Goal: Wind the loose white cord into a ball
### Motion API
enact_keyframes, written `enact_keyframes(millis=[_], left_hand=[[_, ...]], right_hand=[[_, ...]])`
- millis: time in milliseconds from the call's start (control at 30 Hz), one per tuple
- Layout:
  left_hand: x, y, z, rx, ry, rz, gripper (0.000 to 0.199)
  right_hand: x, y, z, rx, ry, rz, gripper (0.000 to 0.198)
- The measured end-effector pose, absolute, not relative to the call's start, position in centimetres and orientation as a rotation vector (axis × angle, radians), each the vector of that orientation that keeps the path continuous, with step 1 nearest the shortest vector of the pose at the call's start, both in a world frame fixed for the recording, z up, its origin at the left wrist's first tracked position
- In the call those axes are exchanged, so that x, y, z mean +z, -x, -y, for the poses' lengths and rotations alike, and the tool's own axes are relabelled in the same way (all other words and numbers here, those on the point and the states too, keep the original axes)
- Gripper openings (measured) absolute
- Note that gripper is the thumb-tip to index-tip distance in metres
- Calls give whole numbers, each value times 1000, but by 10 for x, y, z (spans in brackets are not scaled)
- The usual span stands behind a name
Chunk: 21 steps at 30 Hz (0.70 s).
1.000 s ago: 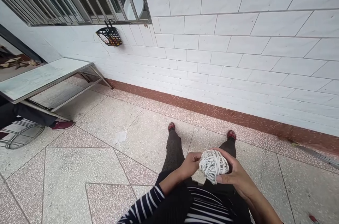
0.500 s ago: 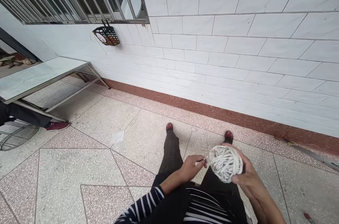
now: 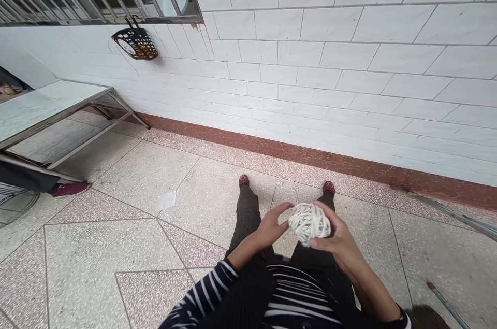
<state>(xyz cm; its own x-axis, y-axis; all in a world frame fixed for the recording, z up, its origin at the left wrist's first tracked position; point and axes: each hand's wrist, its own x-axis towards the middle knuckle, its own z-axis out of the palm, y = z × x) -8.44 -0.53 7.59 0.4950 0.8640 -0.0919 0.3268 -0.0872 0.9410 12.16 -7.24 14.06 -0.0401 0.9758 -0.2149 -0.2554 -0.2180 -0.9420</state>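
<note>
A ball of white yarn with grey flecks [image 3: 309,223] sits in my right hand [image 3: 337,240], whose thumb presses its near side while the fingers curl round the far right side. My left hand [image 3: 271,226] is at the ball's left edge, thumb and index finger apart; I cannot tell whether the fingertips touch it. A loose strand of yarn [image 3: 297,191] runs from behind the ball down to the floor, where it lies in loops between my feet and the wall.
A glass-topped metal table [image 3: 58,103] stands at the left, with another person's shoe [image 3: 71,189] below it. A black basket [image 3: 135,43] hangs from the window bars. White paper [image 3: 167,200] lies on the floor. A thin pole [image 3: 446,303] is at lower right, by a metal bar [image 3: 450,207].
The ball has turned in my right hand and moved left, closer to my left hand. My left hand's fingers have gone from a pinch on the strand to spread apart. The view has shifted slightly.
</note>
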Motion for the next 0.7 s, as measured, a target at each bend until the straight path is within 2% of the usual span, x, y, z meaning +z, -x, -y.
enact_keyframes(millis=[167,300,433,567,700], left_hand=[[83,62,6,724,-1632,-823,31],[58,74,20,566,-1693,-869,42],[52,96,25,506,-1641,-994,32],[65,94,18,686,-1537,-935,53],[74,78,11,749,-1434,-897,31]], right_hand=[[148,-113,72,1483,1142,1003,84],[140,-133,68,1456,1126,705,80],[133,-142,62,1435,1163,679,80],[134,-121,63,1565,1167,823,84],[142,-108,63,1572,1123,1058,83]])
